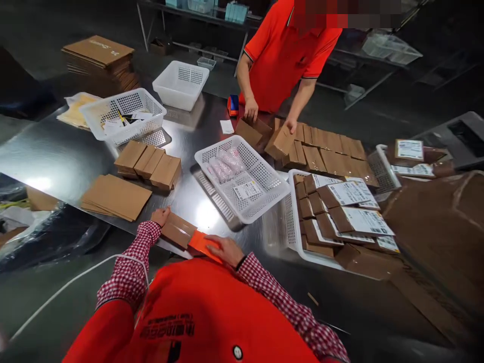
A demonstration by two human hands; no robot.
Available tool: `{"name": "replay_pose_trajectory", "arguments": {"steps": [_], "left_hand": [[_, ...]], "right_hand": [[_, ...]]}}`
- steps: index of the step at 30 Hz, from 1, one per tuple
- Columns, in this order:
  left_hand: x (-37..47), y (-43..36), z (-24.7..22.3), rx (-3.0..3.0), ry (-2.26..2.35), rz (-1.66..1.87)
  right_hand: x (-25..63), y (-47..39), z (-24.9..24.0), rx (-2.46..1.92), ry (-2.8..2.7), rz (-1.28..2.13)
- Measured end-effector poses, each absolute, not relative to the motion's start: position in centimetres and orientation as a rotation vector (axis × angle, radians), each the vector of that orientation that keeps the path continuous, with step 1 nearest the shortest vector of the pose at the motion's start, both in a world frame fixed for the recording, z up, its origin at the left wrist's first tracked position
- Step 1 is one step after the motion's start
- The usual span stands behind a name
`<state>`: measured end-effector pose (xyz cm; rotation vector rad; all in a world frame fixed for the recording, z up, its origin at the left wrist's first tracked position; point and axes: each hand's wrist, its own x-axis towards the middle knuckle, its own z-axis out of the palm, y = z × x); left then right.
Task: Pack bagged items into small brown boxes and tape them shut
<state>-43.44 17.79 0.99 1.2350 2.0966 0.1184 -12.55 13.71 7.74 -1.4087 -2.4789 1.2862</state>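
Observation:
A small brown box (177,230) lies near the table's front edge, close to my body. My left hand (161,217) is closed on its left end. My right hand (227,250) grips an orange tape dispenser (204,245) against the right end of the box. Under the box a white sheet (174,249) sticks out at the front. Left of my left hand lies a stack of flat brown cardboard (117,195), with several closed brown boxes (147,162) behind it. Beyond my hands a white basket (260,201) holds pink bubble-wrapped items (226,165) and a labelled packet (246,190).
Labelled boxes (350,201) fill a white basket (293,227) at the right. Across the table a person (280,60) handles brown boxes beside rows of others (333,146). A basket with papers (98,123) and another white basket (180,93) stand at the back left.

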Motion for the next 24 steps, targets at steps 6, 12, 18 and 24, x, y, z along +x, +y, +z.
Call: {"name": "replay_pose_trajectory", "arguments": {"steps": [6,12,18,24], "left_hand": [[-43.6,17.8,0.1,1.257,2.095,0.116],[-43.7,17.2,0.2,1.289,2.111,0.171],[-44.7,14.8,1.4,1.338,2.156,0.285],[-44.1,15.6,3.0,1.426,2.106,0.388]], "right_hand": [[-10.8,12.8,6.9,-1.515,-2.544,1.257],[-15.3,15.6,6.8,-1.573,-2.484,1.318],[-15.6,16.8,6.4,-1.545,-2.454,1.297],[-16.6,16.7,5.7,-1.674,-2.348,1.253]]}}
